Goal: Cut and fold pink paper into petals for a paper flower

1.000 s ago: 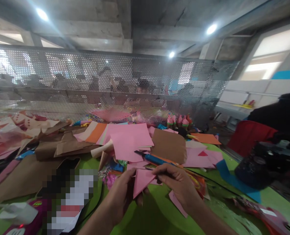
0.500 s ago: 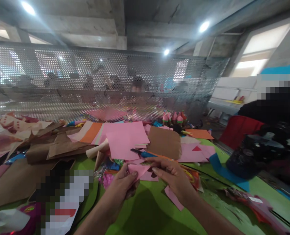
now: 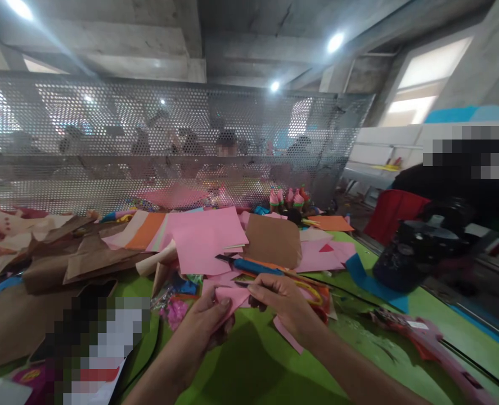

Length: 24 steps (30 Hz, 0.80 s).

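Showing pale pink, folded paper (image 3: pixel 231 298) looks pointed.

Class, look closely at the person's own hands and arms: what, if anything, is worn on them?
Nothing that shows. The left hand and right hand have no gloves. No sleeve, watch or bracelet shows on the left forearm or right forearm. Some fingers are partly hidden.
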Available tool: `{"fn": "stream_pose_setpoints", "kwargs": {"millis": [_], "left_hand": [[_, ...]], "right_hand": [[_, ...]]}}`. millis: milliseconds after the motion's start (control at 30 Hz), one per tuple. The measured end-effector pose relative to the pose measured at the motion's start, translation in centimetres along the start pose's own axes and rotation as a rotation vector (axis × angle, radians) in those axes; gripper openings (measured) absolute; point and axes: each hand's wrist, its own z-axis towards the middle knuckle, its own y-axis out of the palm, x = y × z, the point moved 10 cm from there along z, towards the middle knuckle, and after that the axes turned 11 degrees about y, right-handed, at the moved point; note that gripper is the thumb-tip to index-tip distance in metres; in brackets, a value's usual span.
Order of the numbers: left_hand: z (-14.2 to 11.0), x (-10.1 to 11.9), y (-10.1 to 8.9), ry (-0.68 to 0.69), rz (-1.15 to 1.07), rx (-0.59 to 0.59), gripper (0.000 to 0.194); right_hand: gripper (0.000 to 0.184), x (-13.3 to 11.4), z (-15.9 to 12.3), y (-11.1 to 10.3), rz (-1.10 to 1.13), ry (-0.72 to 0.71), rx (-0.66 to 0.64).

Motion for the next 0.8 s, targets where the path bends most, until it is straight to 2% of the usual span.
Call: {"fn": "stream_pose_setpoints", "kwargs": {"millis": [200,333,367,433,567,700,800], "left_hand": [[0.1,-0.4,0.0,-0.011,-0.071,0.001,0.025],[0.2,-0.6,-0.2,-0.024,-0.163,0.014,0.025],[0.2,-0.7,-0.3,-0.030,-0.179,0.020,0.024],[0.2,-0.7,-0.4,-0.037,-0.198,0.020,0.027],[0.0,-0.6,0.0,-0.054,-0.204,-0.027,0.042],[0.0,-0.3,0.2,-0.057,-0.186,-0.054,0.040],[0.0,-0.2,0.2,-0.053,-0.192,-0.063,0.037]], "right_hand": [[0.033,-0.5,-0.3,0.1,-0.006,-0.025,-0.020],[0.017,-1.5,-0.5,-0.7,-0.034,-0.090,0.030],[0.019,-1.8,-0.6,-0.7,-0.044,-0.114,0.027],[0.022,-2.3,-0.7,-0.6,-0.093,-0.170,0.015],[0.006,-2.6,-0.6,-0.6,-0.178,-0.221,0.053],[0.004,-2.4,-0.4,-0.7,-0.170,-0.215,0.076],[0.002,-2.8,-0.6,-0.5,-0.207,-0.266,0.075]]}}
